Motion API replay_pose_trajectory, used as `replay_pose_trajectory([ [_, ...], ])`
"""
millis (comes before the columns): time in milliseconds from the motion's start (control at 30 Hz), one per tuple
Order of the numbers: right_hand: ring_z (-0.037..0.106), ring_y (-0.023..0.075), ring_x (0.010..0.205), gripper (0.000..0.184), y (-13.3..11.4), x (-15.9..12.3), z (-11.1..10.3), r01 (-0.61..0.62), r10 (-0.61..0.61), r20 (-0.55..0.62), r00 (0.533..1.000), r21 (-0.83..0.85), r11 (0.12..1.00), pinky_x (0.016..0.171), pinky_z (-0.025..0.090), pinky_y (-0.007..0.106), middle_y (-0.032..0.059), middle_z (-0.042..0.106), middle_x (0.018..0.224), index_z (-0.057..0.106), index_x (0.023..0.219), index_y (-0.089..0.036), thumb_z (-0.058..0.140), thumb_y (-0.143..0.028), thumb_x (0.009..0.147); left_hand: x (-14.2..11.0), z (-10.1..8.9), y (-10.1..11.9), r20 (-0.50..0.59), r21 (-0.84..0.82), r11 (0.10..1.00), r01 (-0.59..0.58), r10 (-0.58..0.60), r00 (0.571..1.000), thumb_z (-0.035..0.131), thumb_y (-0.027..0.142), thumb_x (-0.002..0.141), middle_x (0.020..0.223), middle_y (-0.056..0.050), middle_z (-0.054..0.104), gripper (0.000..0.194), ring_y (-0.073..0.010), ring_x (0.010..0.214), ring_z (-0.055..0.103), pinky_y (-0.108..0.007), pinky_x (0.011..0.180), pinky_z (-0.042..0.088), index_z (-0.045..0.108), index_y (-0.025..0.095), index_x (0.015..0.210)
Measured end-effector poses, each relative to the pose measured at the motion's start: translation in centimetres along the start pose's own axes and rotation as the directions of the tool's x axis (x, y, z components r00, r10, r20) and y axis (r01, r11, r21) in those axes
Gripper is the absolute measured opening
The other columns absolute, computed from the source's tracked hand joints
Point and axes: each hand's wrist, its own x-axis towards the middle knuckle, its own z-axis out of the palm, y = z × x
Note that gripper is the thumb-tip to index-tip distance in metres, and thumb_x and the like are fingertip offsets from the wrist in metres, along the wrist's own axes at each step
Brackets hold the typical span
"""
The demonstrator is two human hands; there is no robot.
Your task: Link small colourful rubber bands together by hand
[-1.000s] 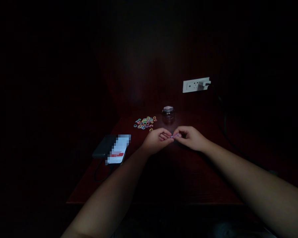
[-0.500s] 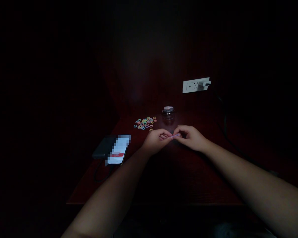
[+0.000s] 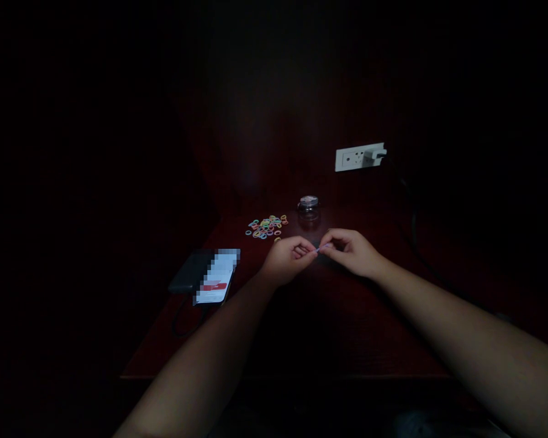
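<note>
Between my two hands, over the dark red table, is a small purple hair tie. My left hand pinches its left end between thumb and fingertips. At the other end, my right hand grips it in the same way, and the fingers cover part of it. Just beyond my left hand lies a loose pile of colourful hair ties, in yellow, pink, green, blue and other pale colours. A clear round jar with a lid stands behind my hands.
On the left of the table lie a phone with a lit, blurred screen and a dark flat box, with a cable beside them. A white wall socket holds a plug, its dark cord hanging on the right.
The purple hair tie shows at a slightly steeper angle between my fingertips, and my right fingers have shifted a little. Otherwise things stay in place.
</note>
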Motion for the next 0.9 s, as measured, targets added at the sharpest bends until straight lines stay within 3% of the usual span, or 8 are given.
replay_pose_trajectory([
  [300, 0.054, 0.012, 0.057, 0.022, 0.5, 0.5, -0.5, -0.056, 0.067, -0.062, 0.996, 0.159, 0.986, 0.055, 0.041, 0.025, 0.001, 0.059, 0.062, 0.059, 0.074, -0.016, 0.065, -0.037, 0.073, -0.2, -0.4, 0.4, -0.002, -0.025, 1.0, -0.001, 0.001, 1.0, 0.064, 0.027, 0.072, 0.066, -0.001, 0.059, 0.017, -0.0061, 0.056, 0.049, -0.018, 0.053, 0.041, 0.063, 0.012, 0.078],
  [433, 0.055, 0.0106, 0.055, 0.024, 1.4, 0.8, -1.8, -0.062, 0.119, -0.223, 0.968, 0.245, 0.968, 0.054, 0.042, 0.024, 0.0001, 0.058, 0.063, 0.058, 0.075, -0.016, 0.068, -0.037, 0.072, -0.2, -0.6, 0.0, -0.024, 0.002, 1.0, -0.01, 0.01, 1.0, 0.064, 0.026, 0.071, 0.064, 0.0, 0.058, 0.015, -0.0058, 0.056, 0.047, -0.018, 0.054, 0.04, 0.062, 0.012, 0.077],
  [500, 0.056, 0.0104, 0.055, 0.026, 1.7, 0.9, -2.2, -0.072, 0.134, -0.246, 0.96, 0.246, 0.967, 0.054, 0.043, 0.024, 0.0, 0.058, 0.064, 0.057, 0.075, -0.016, 0.07, -0.038, 0.07, -0.3, -0.6, -0.2, -0.029, 0.006, 1.0, -0.008, 0.008, 1.0, 0.064, 0.026, 0.071, 0.064, 0.0, 0.057, 0.015, -0.0058, 0.055, 0.046, -0.018, 0.054, 0.04, 0.062, 0.012, 0.077],
  [567, 0.056, 0.0105, 0.054, 0.028, 1.7, 0.9, -2.2, -0.09, 0.142, -0.205, 0.968, 0.243, 0.966, 0.053, 0.043, 0.023, -0.0001, 0.058, 0.064, 0.057, 0.075, -0.016, 0.07, -0.04, 0.069, -0.3, -0.5, -0.4, -0.02, 0.008, 1.0, -0.015, 0.015, 1.0, 0.063, 0.026, 0.072, 0.063, 0.0, 0.057, 0.015, -0.0057, 0.055, 0.046, -0.018, 0.053, 0.04, 0.062, 0.012, 0.077],
  [733, 0.055, 0.0111, 0.054, 0.028, 0.8, 0.4, -0.9, -0.137, 0.135, 0.023, 0.991, 0.229, 0.964, 0.052, 0.041, 0.023, 0.0008, 0.06, 0.06, 0.061, 0.08, -0.014, 0.069, -0.039, 0.07, -0.3, -0.4, -0.5, -0.014, 0.039, 0.999, -0.027, 0.027, 1.0, 0.063, 0.027, 0.073, 0.065, -0.001, 0.059, 0.016, -0.0059, 0.056, 0.049, -0.018, 0.054, 0.042, 0.062, 0.012, 0.078],
  [900, 0.05, 0.0093, 0.053, 0.025, 0.7, 0.1, -0.5, -0.13, 0.114, 0.099, 0.989, 0.181, 0.975, 0.05, 0.037, 0.023, 0.0009, 0.06, 0.061, 0.064, 0.077, -0.013, 0.067, -0.037, 0.072, -0.1, -0.4, -0.8, -0.024, 0.045, 0.998, -0.041, 0.043, 0.999, 0.064, 0.03, 0.073, 0.067, -0.002, 0.061, 0.02, -0.0072, 0.058, 0.052, -0.019, 0.055, 0.043, 0.063, 0.012, 0.08],
])
